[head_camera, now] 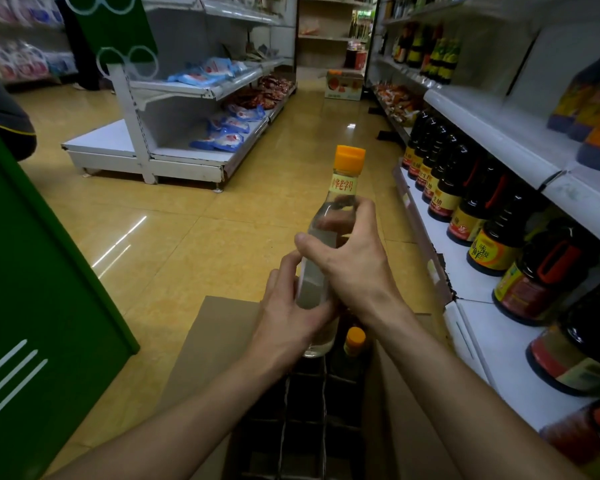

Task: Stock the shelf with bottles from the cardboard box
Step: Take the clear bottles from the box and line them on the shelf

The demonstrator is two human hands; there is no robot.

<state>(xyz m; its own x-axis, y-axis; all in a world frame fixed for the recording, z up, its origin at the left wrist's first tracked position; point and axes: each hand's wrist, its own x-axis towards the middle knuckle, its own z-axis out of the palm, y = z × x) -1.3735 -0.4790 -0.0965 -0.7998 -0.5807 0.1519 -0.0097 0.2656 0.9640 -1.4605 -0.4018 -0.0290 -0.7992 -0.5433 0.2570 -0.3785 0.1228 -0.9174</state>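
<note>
I hold a clear bottle (340, 188) with an orange cap and a yellow neck label upright above the open cardboard box (219, 327). My left hand (291, 310) wraps its lower body. My right hand (347, 261) grips it higher up, fingers around the shoulder. Inside the box, among dark cardboard dividers, one more orange-capped bottle (355, 341) stands just below my hands. The white bottom shelf (496, 344) on the right has bare space in front of the dark bottles.
Dark sauce bottles (482, 216) line the right shelf, with more on the tiers above. A green panel (32, 271) stands at the left. Across the yellow tiled aisle is a white rack (187, 157) with blue packets. A carton (343, 84) sits far down the aisle.
</note>
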